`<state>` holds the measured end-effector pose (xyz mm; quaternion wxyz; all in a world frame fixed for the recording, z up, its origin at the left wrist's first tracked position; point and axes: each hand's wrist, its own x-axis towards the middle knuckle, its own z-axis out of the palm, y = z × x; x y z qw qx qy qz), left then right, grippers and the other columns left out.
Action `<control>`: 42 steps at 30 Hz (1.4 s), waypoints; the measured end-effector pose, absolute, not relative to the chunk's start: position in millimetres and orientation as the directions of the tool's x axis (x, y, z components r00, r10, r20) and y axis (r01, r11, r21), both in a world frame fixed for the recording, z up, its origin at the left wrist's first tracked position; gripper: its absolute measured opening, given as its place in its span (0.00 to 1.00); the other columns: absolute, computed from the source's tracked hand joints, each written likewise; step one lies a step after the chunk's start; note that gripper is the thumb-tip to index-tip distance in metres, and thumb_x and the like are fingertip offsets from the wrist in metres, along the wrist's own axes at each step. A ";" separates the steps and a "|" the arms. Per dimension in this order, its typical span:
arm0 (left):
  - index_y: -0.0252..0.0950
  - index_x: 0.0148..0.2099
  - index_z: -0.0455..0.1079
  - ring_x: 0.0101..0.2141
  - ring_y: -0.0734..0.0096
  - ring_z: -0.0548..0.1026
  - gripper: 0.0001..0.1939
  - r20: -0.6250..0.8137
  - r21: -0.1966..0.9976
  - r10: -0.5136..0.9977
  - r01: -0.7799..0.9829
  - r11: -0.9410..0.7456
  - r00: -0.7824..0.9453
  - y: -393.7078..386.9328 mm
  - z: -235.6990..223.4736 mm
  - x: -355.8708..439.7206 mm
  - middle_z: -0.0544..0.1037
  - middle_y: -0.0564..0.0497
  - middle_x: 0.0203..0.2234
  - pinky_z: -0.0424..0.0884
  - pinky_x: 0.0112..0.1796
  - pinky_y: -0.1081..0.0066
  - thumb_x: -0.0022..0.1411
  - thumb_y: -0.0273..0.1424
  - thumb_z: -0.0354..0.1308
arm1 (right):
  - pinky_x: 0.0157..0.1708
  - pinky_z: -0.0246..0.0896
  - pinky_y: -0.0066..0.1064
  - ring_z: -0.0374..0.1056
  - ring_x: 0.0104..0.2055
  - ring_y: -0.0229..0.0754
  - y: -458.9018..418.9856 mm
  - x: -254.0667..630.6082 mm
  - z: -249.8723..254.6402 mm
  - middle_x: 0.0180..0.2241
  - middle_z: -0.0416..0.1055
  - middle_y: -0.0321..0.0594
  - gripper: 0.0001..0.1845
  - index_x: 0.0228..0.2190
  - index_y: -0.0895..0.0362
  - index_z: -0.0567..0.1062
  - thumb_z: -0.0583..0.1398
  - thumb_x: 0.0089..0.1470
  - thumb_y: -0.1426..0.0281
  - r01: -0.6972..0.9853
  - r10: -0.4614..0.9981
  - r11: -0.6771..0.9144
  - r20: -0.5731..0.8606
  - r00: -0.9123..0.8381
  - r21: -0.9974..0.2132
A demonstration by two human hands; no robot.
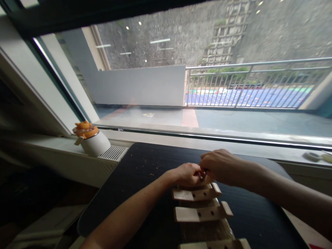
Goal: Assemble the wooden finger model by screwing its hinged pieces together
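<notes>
A long wooden board [207, 231] runs away from me across the dark table, carrying several pale wooden slats [190, 213] crosswise. Each slat has dark round holes and a raised end piece at its right. At the far end of the board, my left hand [188, 174] is closed, with its fingers curled low against the wood. My right hand [220, 165] comes in from the right, pinched just above the left fingertips. Something small and dark shows between the two hands, too hidden to name. The far slat beneath them is mostly covered.
The black table [103, 211] has light wood crumbs scattered at its far left. A white container with an orange animal-shaped lid [86, 130] stands on the sill at left, beside a vent grille [113, 153]. Rolls of tape [312, 156] lie far right. A large window [140, 86] faces me.
</notes>
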<state>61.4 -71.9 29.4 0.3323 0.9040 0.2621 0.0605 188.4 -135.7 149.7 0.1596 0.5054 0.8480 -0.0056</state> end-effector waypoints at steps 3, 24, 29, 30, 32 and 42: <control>0.34 0.35 0.73 0.27 0.76 0.68 0.07 -0.063 0.628 0.510 0.431 -0.648 0.858 -71.6 29.4 61.7 0.76 0.53 0.28 0.62 0.29 0.77 0.57 0.28 0.54 | 0.23 0.46 0.29 0.73 0.31 0.43 -134.1 189.1 148.8 0.30 0.77 0.44 0.11 0.27 0.59 0.79 0.57 0.49 0.79 0.858 0.859 0.487 -0.270 -0.435 0.166; 0.33 0.30 0.71 0.24 0.79 0.64 0.08 -0.059 0.610 0.490 0.420 -0.672 0.870 -73.9 32.4 60.6 0.72 0.56 0.22 0.58 0.26 0.78 0.58 0.31 0.55 | 0.22 0.44 0.28 0.70 0.29 0.41 -131.0 195.8 150.6 0.32 0.74 0.40 0.09 0.28 0.56 0.78 0.59 0.43 0.78 0.851 0.842 0.516 -0.237 -0.485 0.092; 0.33 0.29 0.71 0.23 0.78 0.64 0.07 -0.054 0.607 0.481 0.411 -0.680 0.875 -73.8 33.0 61.3 0.70 0.56 0.21 0.58 0.25 0.78 0.57 0.30 0.56 | 0.23 0.45 0.29 0.72 0.31 0.42 -134.4 187.2 152.4 0.30 0.75 0.43 0.10 0.26 0.59 0.78 0.57 0.48 0.81 0.844 0.852 0.504 -0.268 -0.450 0.183; 0.33 0.29 0.71 0.24 0.79 0.64 0.06 -0.050 0.607 0.476 0.405 -0.684 0.878 -73.7 33.0 61.4 0.70 0.57 0.21 0.58 0.26 0.78 0.56 0.29 0.56 | 0.23 0.46 0.29 0.72 0.31 0.43 -134.3 185.9 151.0 0.30 0.76 0.43 0.10 0.26 0.59 0.78 0.57 0.49 0.80 0.845 0.856 0.499 -0.261 -0.446 0.192; 0.34 0.29 0.71 0.24 0.79 0.64 0.05 -0.041 0.607 0.469 0.395 -0.690 0.882 -73.8 33.1 61.5 0.70 0.57 0.21 0.58 0.26 0.78 0.56 0.28 0.56 | 0.23 0.47 0.30 0.73 0.32 0.45 -133.6 184.7 147.8 0.29 0.76 0.45 0.09 0.27 0.60 0.78 0.57 0.51 0.78 0.848 0.864 0.489 -0.249 -0.438 0.204; 0.34 0.26 0.70 0.22 0.78 0.62 0.09 -0.082 0.603 0.502 0.444 -0.663 0.861 -76.7 38.5 60.5 0.69 0.56 0.19 0.58 0.25 0.77 0.57 0.32 0.56 | 0.22 0.47 0.29 0.71 0.30 0.42 -142.4 181.8 154.6 0.33 0.74 0.43 0.09 0.30 0.58 0.78 0.59 0.48 0.80 0.841 0.842 0.516 -0.281 -0.461 0.164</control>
